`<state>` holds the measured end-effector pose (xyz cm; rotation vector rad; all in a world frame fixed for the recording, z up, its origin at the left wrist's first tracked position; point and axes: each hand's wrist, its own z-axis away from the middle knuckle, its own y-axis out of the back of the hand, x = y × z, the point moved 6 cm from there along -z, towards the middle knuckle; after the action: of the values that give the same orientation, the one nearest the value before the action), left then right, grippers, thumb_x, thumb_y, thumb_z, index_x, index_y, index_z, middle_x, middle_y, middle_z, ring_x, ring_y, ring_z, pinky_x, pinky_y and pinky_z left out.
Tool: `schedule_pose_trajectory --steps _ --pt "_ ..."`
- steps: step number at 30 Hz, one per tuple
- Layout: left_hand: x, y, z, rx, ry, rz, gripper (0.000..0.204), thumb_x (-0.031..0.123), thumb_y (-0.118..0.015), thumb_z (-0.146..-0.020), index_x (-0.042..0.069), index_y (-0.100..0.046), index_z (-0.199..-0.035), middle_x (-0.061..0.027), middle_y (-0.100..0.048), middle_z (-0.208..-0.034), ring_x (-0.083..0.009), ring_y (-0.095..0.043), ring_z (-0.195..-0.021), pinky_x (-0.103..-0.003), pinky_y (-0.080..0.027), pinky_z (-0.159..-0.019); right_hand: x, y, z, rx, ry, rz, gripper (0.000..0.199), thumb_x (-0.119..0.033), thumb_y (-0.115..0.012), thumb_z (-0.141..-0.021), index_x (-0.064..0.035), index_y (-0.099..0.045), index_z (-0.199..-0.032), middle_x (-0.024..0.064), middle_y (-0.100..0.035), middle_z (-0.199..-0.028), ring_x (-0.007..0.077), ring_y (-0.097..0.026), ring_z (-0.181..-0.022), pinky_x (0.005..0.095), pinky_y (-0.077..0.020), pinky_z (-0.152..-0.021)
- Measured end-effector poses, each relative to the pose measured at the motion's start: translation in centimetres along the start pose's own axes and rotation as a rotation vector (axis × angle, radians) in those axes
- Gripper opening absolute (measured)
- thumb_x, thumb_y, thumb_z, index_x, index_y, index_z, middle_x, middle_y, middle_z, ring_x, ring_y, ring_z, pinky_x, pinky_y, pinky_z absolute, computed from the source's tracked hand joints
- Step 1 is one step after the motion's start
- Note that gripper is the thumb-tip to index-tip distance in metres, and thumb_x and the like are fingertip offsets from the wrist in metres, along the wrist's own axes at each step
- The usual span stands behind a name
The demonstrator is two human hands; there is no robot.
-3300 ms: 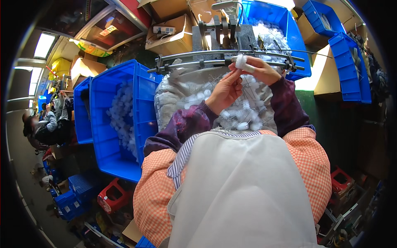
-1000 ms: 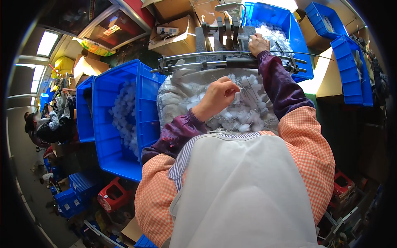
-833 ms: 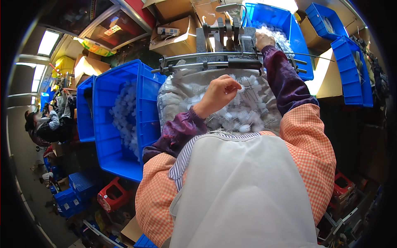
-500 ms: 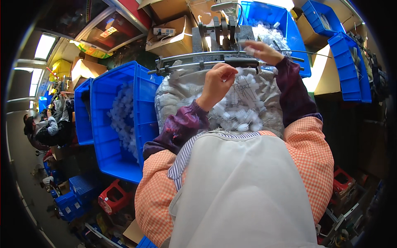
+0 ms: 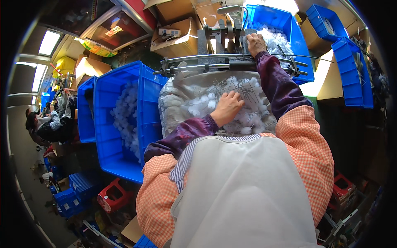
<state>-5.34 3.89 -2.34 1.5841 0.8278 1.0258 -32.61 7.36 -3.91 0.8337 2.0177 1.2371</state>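
My left hand [image 5: 227,108] rests over the pile of small white tufted pieces [image 5: 197,106], its bent fingers apart and their tips partly hidden among the pieces. Thin metal wires [image 5: 245,88] stick out through this pile, which lies on a grey cloth [image 5: 173,99] in front of me. My right hand [image 5: 255,44] is at the right side of a dark metal machine [image 5: 223,38], its fingers bent close together over the grey block. Whatever is under those fingertips is hidden. Two metal rods [image 5: 202,62] run across between the machine and the cloth.
To the left stands a large blue bin [image 5: 142,163] holding more white pieces. Another blue bin [image 5: 298,41] with white pieces is behind the machine to the right. Cardboard boxes [image 5: 182,44], a red stool [image 5: 111,197] and blue crates [image 5: 346,70] stand around. People sit far left.
My left hand has dropped from above the pile down onto the pieces, its pinch loosened. My right hand has moved left and farther away, onto the machine's block.
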Motion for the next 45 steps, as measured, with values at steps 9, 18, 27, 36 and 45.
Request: schedule_pose_trajectory --steps 9,18,27,36,45 --pt "0.5 -0.8 -0.2 -0.061 0.031 -0.161 0.008 0.014 -0.056 -0.072 0.015 -0.06 -0.078 -0.0054 -0.051 -0.088 -0.0196 -0.05 -0.087 -0.032 -0.037 -0.067 0.0 -0.8 -0.3 -0.016 0.034 -0.052 0.017 -0.018 -0.055 -0.08 -0.0086 -0.058 -0.094 0.0108 -0.056 -0.097 0.0319 -0.049 -0.098 0.0401 -0.0412 -0.083" --pt "0.4 -1.4 -0.1 -0.047 0.036 -0.172 0.005 0.013 -0.054 -0.072 0.012 -0.057 -0.076 -0.005 -0.056 -0.073 -0.0203 -0.055 -0.074 -0.033 -0.037 -0.066 0.2 -1.1 -0.5 -0.033 0.033 -0.092 0.016 -0.018 -0.053 -0.081 -0.0081 -0.058 -0.092 0.0102 -0.057 -0.096 0.0308 -0.049 -0.098 0.0396 -0.04 -0.084" --pt "-0.2 -0.9 -0.5 0.064 0.151 -0.03 0.014 0.016 -0.057 -0.07 0.007 -0.05 -0.077 -0.0071 -0.057 -0.059 -0.0226 -0.057 -0.057 -0.034 -0.039 -0.06 1.5 -2.3 -1.1 -0.052 -0.042 -0.236 0.015 -0.02 -0.058 -0.079 -0.0146 -0.061 -0.093 0.0055 -0.06 -0.097 0.0271 -0.053 -0.099 0.0394 -0.0408 -0.085" --pt "-0.6 -1.7 -0.8 0.04 0.235 -0.104 0.009 0.011 -0.054 -0.072 0.008 -0.049 -0.08 -0.0065 -0.06 -0.058 -0.0212 -0.06 -0.055 -0.032 -0.041 -0.058 1.4 -1.6 -0.6 0.046 -0.046 -0.498 0.014 -0.017 -0.063 -0.076 -0.0096 -0.064 -0.088 0.0072 -0.065 -0.088 0.0239 -0.062 -0.084 0.0328 -0.0475 -0.074" --pt "-0.3 -1.2 -0.8 -0.027 0.189 -0.011 0.017 0.009 -0.057 -0.072 0.007 -0.05 -0.087 -0.0071 -0.06 -0.08 -0.0214 -0.06 -0.077 -0.035 -0.043 -0.065 1.8 -1.9 -0.4 0.006 -0.179 -0.468 0.014 -0.017 -0.064 -0.077 -0.012 -0.066 -0.09 0.0071 -0.066 -0.09 0.0227 -0.063 -0.085 0.0305 -0.0482 -0.075"
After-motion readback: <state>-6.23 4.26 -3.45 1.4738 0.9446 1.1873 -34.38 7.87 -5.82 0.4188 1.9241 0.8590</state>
